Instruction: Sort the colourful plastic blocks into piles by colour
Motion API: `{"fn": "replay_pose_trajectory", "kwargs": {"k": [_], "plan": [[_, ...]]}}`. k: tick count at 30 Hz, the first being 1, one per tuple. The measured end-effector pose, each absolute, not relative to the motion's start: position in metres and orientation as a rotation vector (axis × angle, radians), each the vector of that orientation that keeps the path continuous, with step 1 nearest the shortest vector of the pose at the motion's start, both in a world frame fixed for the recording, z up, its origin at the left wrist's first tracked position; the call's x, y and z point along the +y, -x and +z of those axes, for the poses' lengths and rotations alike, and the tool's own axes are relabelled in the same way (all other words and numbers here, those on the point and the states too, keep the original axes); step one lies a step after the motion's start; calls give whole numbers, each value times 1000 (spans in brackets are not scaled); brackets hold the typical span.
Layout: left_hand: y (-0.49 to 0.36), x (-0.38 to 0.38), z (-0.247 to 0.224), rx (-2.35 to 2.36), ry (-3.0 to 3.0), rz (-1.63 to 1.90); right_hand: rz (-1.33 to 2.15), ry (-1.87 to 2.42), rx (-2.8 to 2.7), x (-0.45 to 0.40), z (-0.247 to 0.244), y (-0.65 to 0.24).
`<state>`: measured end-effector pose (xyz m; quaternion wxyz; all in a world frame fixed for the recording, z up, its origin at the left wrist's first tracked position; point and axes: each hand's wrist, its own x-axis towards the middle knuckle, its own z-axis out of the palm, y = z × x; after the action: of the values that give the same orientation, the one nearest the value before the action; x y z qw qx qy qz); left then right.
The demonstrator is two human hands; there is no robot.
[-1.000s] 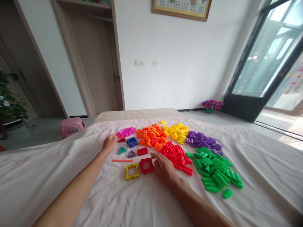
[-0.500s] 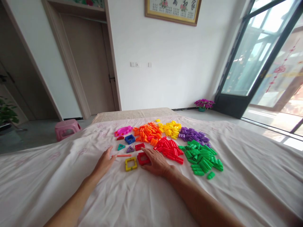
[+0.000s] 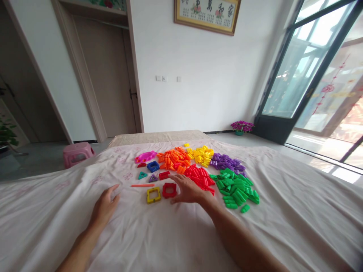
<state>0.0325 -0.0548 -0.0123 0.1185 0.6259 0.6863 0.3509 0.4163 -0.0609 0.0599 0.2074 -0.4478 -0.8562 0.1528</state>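
L hand (image 3: 104, 206) farther from red sq. (image 3: 165, 192)

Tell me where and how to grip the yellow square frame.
Probably pinch the yellow square frame by its left bar, reaching from the left with the left hand: it lies flat, its open middle leaves room for a fingertip, and the red frame sits close on its right.
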Motion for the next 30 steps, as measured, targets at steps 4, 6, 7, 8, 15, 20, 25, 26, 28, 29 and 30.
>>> {"fn": "replay_pose_trajectory", "kwargs": {"k": [4,6,7,8,15,20,25,26,28,29,30], "plan": [[-32,-53,-14,2006,-1859,993,413,1483,-2170,-40,89,-450],[-33,-51,-15,1997,-1916,964,309,1756,-2074,-22,100,-458],[-33,-50,-16,1992,-1940,953,267,1879,-2054,-13,104,-459],[-32,-49,-17,1991,-1956,946,244,1973,-2054,-4,106,-458],[-27,-45,-26,1973,-1999,975,272,2267,-2139,36,95,-443],[-28,-44,-25,1942,-2000,989,173,2170,-2155,45,83,-445],[-28,-43,-25,1921,-1984,1023,-46,1791,-2301,46,87,-434],[-27,-42,-26,1918,-1984,1023,-67,1707,-2355,47,86,-430],[-27,-43,-26,1919,-1980,1014,-97,1604,-2433,50,82,-420],[-27,-43,-26,1919,-1979,1008,-99,1579,-2449,52,79,-417],[-27,-43,-26,1917,-1980,1000,-85,1565,-2444,54,78,-414]]}}
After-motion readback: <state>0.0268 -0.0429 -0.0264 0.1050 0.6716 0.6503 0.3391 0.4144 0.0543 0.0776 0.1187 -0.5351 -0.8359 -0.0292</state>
